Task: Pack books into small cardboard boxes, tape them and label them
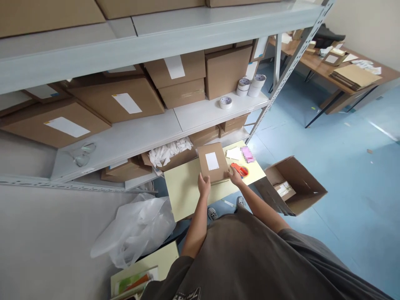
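Observation:
A closed brown cardboard box (221, 163) with a white label (212, 161) on top is between my two hands, over the pale yellow table (184, 187). My left hand (204, 184) grips its near left corner, thumb up. My right hand (234, 175) holds the near right corner, fingers bent round the edge. Just right of the box, an orange tape dispenser (240, 169) lies on the table beside my right hand. Behind it are white paper (233, 153) and a pink, blurred item (247, 154).
Metal shelving (153, 132) with boxes and tape rolls (225, 102) stands ahead. An open carton (306, 189) sits on the floor at right. Plastic bags (137, 225) are at left. A wooden desk (331, 71) stands far right.

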{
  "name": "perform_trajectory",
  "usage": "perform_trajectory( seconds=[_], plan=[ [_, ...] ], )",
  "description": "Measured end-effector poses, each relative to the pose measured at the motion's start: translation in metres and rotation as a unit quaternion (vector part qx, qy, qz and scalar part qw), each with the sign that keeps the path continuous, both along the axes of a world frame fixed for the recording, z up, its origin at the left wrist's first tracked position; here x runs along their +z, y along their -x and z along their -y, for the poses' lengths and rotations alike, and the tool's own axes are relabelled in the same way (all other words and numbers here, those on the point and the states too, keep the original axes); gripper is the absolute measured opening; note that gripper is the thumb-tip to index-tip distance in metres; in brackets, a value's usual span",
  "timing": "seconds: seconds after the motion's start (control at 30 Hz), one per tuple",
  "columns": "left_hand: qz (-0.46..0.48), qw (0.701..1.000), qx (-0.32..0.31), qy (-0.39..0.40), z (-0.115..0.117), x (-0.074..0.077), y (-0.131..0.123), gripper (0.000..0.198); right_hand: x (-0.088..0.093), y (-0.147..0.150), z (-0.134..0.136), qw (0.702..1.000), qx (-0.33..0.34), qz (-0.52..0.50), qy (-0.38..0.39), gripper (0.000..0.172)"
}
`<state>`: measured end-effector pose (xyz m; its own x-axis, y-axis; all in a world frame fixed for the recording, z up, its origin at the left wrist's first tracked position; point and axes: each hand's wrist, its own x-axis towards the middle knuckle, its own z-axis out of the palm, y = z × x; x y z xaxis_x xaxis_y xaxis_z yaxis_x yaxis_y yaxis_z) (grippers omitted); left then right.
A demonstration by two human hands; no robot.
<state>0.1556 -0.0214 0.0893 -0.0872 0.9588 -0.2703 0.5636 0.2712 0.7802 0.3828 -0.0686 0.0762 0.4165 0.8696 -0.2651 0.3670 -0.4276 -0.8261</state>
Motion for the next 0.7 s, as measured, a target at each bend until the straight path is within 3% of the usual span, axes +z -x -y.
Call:
perform_trajectory(
  seconds=[0.17,0.27,0.37,0.5,0.7],
  plan=[
    [-0.024,0.985,-0.035,-0.169,-0.028,0.031,-0.031,0.05,0.019,-0.041,-0.013,0.999,-0.008,0.049,-0.018,0.066],
    [0.0,0.977,-0.086,-0.195,-0.049,0.049,-0.073,0.049,0.026,-0.076,-0.027,0.996,0.002,0.085,-0.04,0.066],
    [0.017,0.977,-0.123,-0.171,-0.069,0.057,-0.122,0.052,0.022,-0.111,-0.043,0.994,0.022,0.108,-0.025,0.067],
    [0.01,0.981,-0.168,-0.092,-0.098,0.045,-0.186,0.059,-0.001,-0.147,-0.062,0.99,0.058,0.119,0.038,0.069],
    [-0.069,0.973,-0.2,0.092,-0.136,-0.011,-0.253,0.069,-0.052,-0.167,-0.087,0.969,0.171,0.125,0.129,0.069]
  ],
)
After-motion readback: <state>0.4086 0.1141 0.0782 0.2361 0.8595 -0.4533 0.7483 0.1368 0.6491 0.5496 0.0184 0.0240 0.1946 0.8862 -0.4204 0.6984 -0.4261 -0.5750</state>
